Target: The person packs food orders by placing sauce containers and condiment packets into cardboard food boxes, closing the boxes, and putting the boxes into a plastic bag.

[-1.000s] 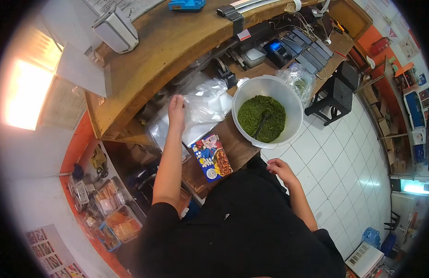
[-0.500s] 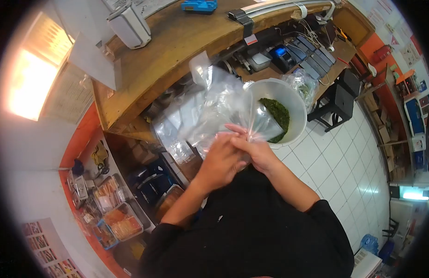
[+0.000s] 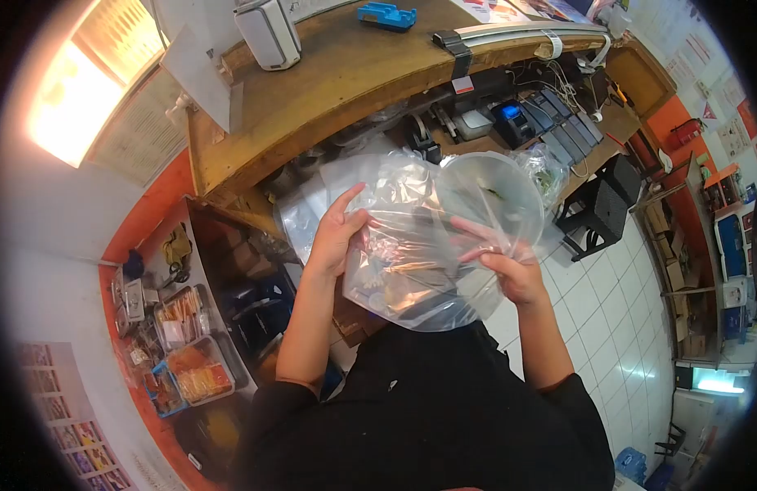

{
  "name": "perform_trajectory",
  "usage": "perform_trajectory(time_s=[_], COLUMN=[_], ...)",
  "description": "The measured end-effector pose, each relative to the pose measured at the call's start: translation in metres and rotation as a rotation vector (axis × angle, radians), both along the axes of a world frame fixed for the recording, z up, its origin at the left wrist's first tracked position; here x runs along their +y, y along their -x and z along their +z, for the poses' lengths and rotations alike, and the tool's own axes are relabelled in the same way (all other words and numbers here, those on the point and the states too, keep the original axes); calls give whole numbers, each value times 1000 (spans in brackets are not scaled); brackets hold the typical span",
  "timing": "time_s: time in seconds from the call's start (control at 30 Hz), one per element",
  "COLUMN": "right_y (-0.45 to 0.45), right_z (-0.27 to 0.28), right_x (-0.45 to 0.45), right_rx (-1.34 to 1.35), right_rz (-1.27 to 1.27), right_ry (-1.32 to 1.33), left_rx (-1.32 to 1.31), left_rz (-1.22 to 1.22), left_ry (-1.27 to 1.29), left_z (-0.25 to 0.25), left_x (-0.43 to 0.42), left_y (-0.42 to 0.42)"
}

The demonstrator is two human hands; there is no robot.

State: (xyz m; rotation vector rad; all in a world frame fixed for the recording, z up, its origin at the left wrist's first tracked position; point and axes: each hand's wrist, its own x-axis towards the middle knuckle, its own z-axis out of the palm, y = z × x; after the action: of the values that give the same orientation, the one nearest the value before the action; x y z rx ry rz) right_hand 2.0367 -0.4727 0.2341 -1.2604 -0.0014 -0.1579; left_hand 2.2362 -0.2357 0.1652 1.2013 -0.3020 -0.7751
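Head view: a clear plastic bag [image 3: 411,270] spans the space before the person's chest, thin and creased, with bright reflections and a rounded lower edge. The right hand [image 3: 516,272] grips its right side, thumb in front and fingers showing blurrily through the film. At the left side, the left hand [image 3: 339,237] has its fingers partly spread, one tip showing pink through the plastic; whether it pinches the film, I cannot tell. Behind the bag, the pale bucket [image 3: 486,155] is largely veiled, only a dark green speck discernible inside. Coloured patches below the bag's middle are too hazy to identify. Beside the bucket lies another clear bag [image 3: 548,169] with unclear greenish contents. Farther right, a black stool [image 3: 595,209] stands on white floor tiles [image 3: 615,319].
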Motion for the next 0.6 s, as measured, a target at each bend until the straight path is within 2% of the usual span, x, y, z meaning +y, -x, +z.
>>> perform_trajectory(time_s=[0.03,0.07,0.13,0.23,0.3,0.43,0.5,0.57,0.6], right_y=[3,5,9,5,0,-20,-35,-53,-60], right_z=[0,-1,0,3,3,14,13,17,18], right_x=[-4,-7,-8,-12,-14,0,-1,6,13], right_rx=[-3,-2,7,2,-24,-5,26,39,50], right_rz=[-2,-37,-72,-117,-46,-75,11,100,162], right_ry=[-1,-13,-29,7,55,-14,251,253,259], left_rx=[113,112,326,370,349,318,291,159,196], left_rz=[66,63,128,92,112,199,229,303,368], left_ry=[66,63,3,-33,-11,139,177,57,76], left_z=[6,11,18,-34,-34,13,4,4,-4], left_x=[1,0,-3,18,33,52,73,89,98], left_y=[7,14,30,24,26,51,63,81,86])
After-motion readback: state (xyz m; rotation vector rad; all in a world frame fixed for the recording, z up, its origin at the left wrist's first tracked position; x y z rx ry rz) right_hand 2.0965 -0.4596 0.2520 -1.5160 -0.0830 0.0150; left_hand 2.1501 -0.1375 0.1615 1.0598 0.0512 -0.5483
